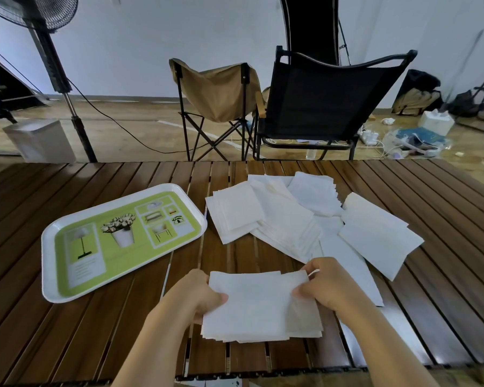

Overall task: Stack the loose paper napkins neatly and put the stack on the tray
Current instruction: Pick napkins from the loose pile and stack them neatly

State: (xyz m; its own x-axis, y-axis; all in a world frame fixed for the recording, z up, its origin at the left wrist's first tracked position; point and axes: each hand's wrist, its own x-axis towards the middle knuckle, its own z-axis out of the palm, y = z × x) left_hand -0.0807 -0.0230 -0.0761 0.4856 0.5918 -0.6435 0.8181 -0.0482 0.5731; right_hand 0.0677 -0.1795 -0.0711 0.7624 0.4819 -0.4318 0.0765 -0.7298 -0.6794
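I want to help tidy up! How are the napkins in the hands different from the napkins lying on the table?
The held stack is gripped by the left hand and right hand; the loose napkins lie untouched on the table. The held stack is gathered with edges roughly lined up; the loose napkins are spread out, overlapping at different angles. The held stack is nearest the person; the loose napkins lie farther back. Both are white, and neither is on the tray yet.

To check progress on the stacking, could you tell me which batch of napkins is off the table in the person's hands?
The small stack nearest the camera: left hand and right hand grip its sides. The other napkins lie scattered beyond it.
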